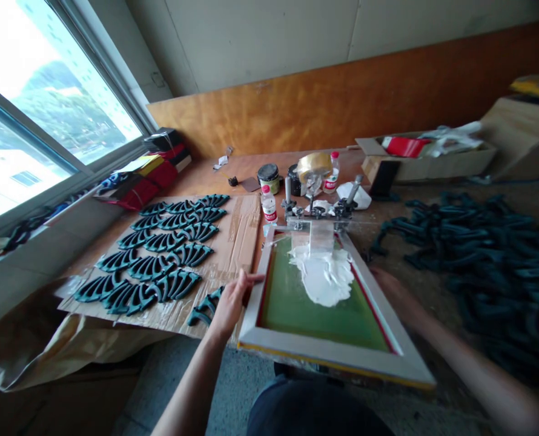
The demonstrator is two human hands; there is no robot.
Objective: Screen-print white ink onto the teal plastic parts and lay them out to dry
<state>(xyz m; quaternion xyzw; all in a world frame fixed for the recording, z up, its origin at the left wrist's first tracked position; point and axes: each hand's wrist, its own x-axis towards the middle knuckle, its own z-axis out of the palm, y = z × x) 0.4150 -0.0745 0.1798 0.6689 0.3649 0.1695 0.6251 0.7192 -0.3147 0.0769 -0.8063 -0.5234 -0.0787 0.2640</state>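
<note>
In the head view, the framed screen (328,352) is set between both hands. Its left edge is touched by the partly curled left hand (231,304); whether it is gripped cannot be told. By its right edge, the right hand (393,292) is blurred, its opening and hold unclear.

The brown workbench (206,175) bears a cardboard sheet (243,230), two bottles (268,209), an open box (451,165) and piled dark-green parts (492,254).

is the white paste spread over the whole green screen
No, the white paste lies in one patch toward the far end, leaving the near part of the green screen bare.
</note>
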